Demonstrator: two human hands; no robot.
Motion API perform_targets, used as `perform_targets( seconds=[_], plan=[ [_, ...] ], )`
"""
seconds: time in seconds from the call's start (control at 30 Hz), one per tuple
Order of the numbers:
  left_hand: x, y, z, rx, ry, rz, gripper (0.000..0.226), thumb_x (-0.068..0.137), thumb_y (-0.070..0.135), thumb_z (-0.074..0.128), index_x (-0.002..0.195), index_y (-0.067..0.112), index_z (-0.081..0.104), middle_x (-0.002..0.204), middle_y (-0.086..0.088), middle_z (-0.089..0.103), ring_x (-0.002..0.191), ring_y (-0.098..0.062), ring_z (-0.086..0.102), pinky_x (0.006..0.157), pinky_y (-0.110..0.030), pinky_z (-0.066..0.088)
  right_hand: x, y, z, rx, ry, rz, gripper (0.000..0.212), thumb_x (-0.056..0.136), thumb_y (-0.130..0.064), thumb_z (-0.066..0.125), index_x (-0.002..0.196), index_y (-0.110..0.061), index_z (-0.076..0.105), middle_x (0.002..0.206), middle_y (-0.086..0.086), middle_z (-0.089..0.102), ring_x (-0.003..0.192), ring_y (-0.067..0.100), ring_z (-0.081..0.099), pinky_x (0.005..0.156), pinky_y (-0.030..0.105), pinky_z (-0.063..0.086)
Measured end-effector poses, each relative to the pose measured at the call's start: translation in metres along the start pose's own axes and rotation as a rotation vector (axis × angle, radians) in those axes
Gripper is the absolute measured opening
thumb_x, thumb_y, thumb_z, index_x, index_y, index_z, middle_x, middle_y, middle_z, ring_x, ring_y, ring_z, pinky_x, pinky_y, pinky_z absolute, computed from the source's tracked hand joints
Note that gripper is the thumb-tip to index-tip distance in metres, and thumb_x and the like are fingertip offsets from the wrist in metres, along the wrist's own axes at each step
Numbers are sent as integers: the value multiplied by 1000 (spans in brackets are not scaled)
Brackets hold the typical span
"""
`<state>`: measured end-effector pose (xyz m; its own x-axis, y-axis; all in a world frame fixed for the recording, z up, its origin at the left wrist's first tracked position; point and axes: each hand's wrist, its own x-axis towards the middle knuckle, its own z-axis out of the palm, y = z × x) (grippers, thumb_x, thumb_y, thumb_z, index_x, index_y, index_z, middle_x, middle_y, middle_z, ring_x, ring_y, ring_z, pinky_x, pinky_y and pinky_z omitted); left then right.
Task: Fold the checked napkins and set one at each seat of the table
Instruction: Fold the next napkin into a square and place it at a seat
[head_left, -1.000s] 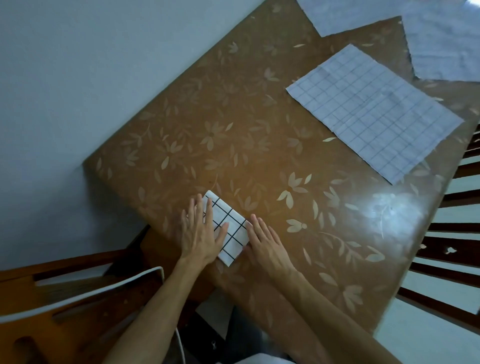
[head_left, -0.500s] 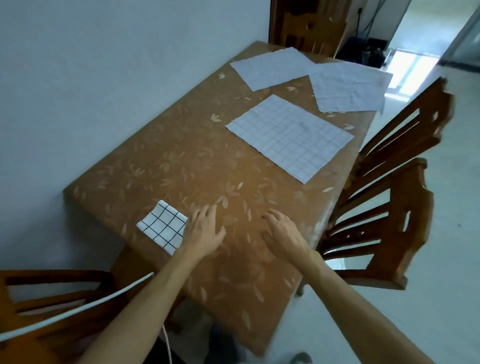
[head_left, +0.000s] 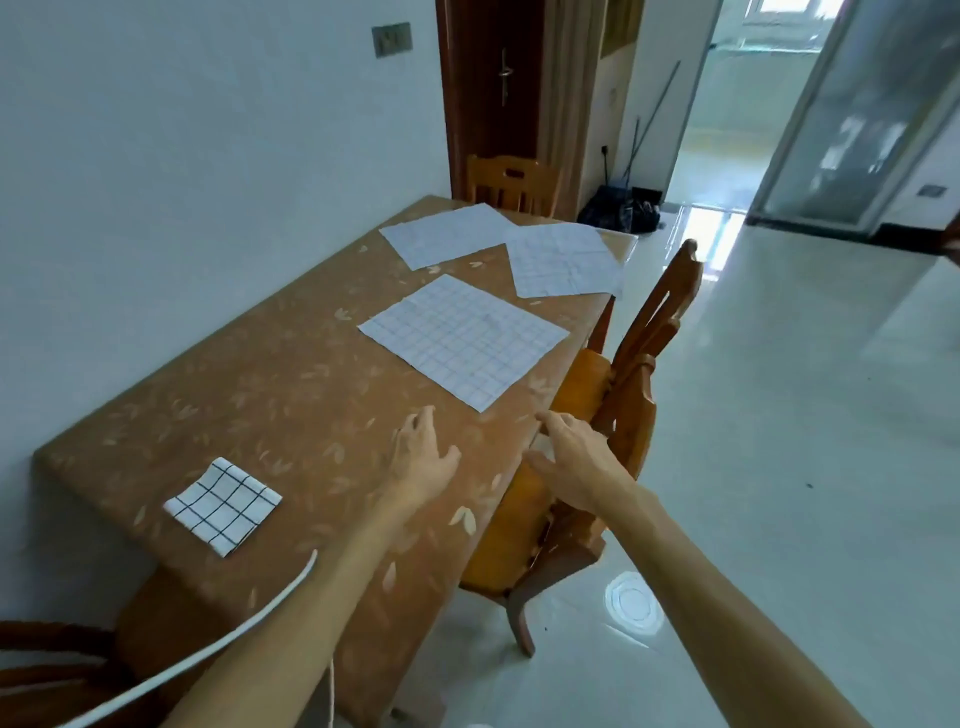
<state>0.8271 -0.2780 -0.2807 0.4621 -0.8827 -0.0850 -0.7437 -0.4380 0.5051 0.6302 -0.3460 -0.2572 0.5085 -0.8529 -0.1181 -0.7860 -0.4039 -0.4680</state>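
A small folded checked napkin (head_left: 223, 505) lies near the near left corner of the brown leaf-patterned table (head_left: 291, 384). An unfolded checked napkin (head_left: 462, 345) lies flat further along the table, and two more unfolded napkins (head_left: 447, 234) (head_left: 563, 260) rest at the far end. My left hand (head_left: 421, 457) hovers over the table to the right of the folded napkin, fingers apart and holding nothing. My right hand (head_left: 576, 457) is open above the table's right edge, just short of the nearest unfolded napkin.
A wooden chair (head_left: 613, 415) is pushed in along the table's right side under my right hand. Another chair (head_left: 511, 184) stands at the far end, and a chair back (head_left: 52, 660) shows at the near left. The wall runs along the table's left; tiled floor lies to the right.
Both hands have left the folded napkin and moved right and forward along the table. The view has lifted, so the far napkins, chairs and doorway now show.
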Motion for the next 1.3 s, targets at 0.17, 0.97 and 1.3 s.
perform_targets(
  seconds=[0.17, 0.97, 1.3],
  plan=[
    [10, 56, 16, 32, -45, 94, 68, 93, 30, 58, 151, 16, 26, 149, -9, 39, 136, -30, 37, 109, -45, 37, -4, 16, -28, 31, 78, 27, 56, 98, -50, 50, 146, -24, 35, 150, 0, 43, 136, 25, 43, 111, 48, 39],
    [194, 186, 128, -148, -44, -230, 74, 90, 56, 55, 148, 18, 28, 149, -8, 39, 134, -28, 41, 106, -46, 42, 200, 184, -119, -76, -114, -55, 54, 100, -43, 47, 148, -24, 29, 154, -1, 35, 142, 26, 33, 117, 47, 26],
    [238, 145, 144, -227, 52, -508, 61, 90, 27, 56, 146, 15, 34, 146, -10, 42, 130, -29, 44, 105, -46, 42, 325, 191, -82, -194, -268, -269, 56, 98, -38, 50, 148, -20, 31, 152, 7, 38, 137, 28, 40, 113, 46, 35]
  ],
)
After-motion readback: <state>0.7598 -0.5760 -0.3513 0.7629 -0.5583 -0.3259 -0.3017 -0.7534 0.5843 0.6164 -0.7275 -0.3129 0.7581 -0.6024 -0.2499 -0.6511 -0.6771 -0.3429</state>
